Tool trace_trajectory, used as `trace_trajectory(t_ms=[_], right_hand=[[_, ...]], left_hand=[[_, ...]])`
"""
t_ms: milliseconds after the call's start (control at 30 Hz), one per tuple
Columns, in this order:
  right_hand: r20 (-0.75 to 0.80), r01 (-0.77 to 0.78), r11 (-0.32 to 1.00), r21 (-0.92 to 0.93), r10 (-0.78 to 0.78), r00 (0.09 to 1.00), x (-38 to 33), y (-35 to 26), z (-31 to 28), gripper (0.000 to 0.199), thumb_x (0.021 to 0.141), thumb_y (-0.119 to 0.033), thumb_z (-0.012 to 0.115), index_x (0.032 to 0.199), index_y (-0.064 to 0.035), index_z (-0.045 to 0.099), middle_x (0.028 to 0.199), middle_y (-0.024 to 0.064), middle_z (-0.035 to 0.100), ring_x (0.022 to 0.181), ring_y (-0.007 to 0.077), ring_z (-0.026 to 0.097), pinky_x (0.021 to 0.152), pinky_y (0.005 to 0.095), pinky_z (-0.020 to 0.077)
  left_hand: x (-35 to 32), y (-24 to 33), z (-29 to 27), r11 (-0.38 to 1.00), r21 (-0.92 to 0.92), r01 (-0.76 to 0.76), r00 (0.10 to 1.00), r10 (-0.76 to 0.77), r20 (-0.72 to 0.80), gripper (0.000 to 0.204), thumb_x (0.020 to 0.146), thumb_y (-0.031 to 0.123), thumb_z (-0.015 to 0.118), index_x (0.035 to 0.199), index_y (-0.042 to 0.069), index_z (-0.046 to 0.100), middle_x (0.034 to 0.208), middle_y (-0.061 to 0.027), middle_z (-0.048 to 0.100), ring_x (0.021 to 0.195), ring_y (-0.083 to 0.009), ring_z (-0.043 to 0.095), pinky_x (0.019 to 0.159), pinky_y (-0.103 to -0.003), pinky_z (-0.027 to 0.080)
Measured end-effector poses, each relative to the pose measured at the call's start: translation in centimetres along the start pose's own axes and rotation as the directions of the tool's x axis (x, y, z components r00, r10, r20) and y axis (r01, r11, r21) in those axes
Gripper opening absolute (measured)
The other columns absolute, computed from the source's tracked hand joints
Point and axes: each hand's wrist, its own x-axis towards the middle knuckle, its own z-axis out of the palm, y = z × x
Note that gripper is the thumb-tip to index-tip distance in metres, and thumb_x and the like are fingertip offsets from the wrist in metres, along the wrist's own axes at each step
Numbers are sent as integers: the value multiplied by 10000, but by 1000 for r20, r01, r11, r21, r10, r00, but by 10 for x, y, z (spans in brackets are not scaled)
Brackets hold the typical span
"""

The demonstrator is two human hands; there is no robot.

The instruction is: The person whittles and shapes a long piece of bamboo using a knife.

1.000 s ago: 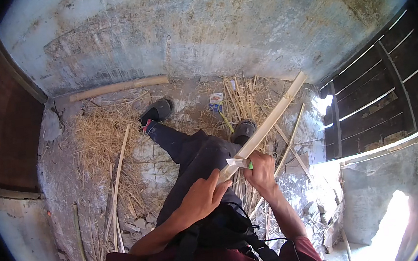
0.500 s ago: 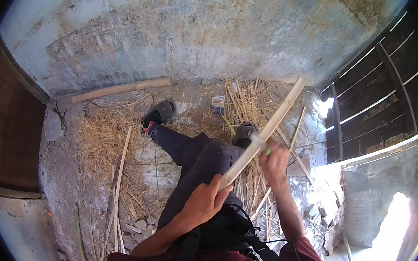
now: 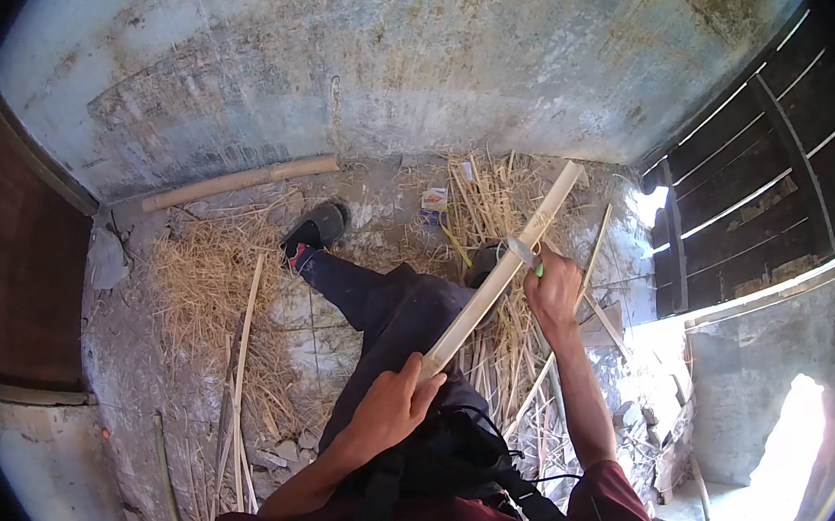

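A long pale split bamboo piece (image 3: pixel 477 305) slants over my right leg, from near my lap up to the far right. Its near end is gripped by my left hand (image 3: pixel 392 409), thumb and fingers closed round it. My right hand (image 3: pixel 555 285) is closed on a knife with a green handle (image 3: pixel 539 270). The knife's blade (image 3: pixel 520 249) lies across the bamboo's surface past its middle, with a thin shaving curling beside it. Most of the handle is hidden inside my fist.
Piles of shavings (image 3: pixel 213 280) and bamboo strips (image 3: pixel 477 199) cover parts of the floor. A thick bamboo length (image 3: pixel 239 182) lies along the wall. A small box (image 3: pixel 434 202) sits beyond my feet. Dark slatted boards (image 3: pixel 741 179) stand on the right.
My right hand and the knife have moved slightly farther along the bamboo, away from me. The bamboo's far end and my left hand have shifted a little to the left.
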Motion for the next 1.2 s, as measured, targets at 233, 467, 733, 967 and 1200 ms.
trace_trajectory(t_ms=[233, 467, 733, 967, 1200], right_hand=[[-73, -188, 975, -117, 180, 981, 16, 83, 13, 202, 908, -90, 638, 1024, 7, 771, 811, 321, 696, 767, 521, 689, 728, 598, 539], [151, -361, 933, 11, 355, 922, 5, 178, 5, 231, 958, -177, 649, 979, 16, 775, 865, 308, 731, 762, 468, 718, 714, 537, 547], [385, -460, 791, 403, 310, 870, -24, 69, -15, 459, 1000, -140, 654, 1402, -88, 439, 770, 91, 601, 714, 161, 540, 705, 368, 442], [388, -385, 619, 684, 139, 911, -44, -2, -12, 330, 1103, -181, 606, 1365, -69, 439, 1002, 44, 548, 963, 145, 509, 873, 315, 449], [208, -54, 818, 573, -81, 975, -56, -24, -8, 199, 1027, -50, 721, 1191, -17, 613, 1059, 111, 695, 926, 202, 680, 840, 332, 538]], left_hand=[[-20, -11, 0, 1000, -5, -5, 1000, 5, 10, 499, 1080, 366, 675, 1243, -95, 572, 728, -316, 654, 706, -525, 685, 592, -566, 503], [-21, -28, -25, 991, -87, 97, 995, -97, 7, 498, 1082, 401, 660, 1213, -70, 571, 739, -311, 660, 751, -538, 682, 624, -607, 490], [33, -37, -22, 1000, 21, 13, 993, -10, -114, 569, 1089, 418, 667, 1261, -120, 595, 732, -291, 662, 692, -502, 701, 582, -524, 486], [54, -17, -20, 997, -64, -48, 996, 43, -79, 495, 1091, 402, 668, 1173, -79, 591, 715, -299, 645, 701, -521, 683, 570, -530, 464], [71, -3, 8, 982, -129, -137, 991, 135, -26, 493, 1088, 396, 676, 1202, -75, 585, 665, -257, 623, 574, -415, 669, 534, -496, 438]])
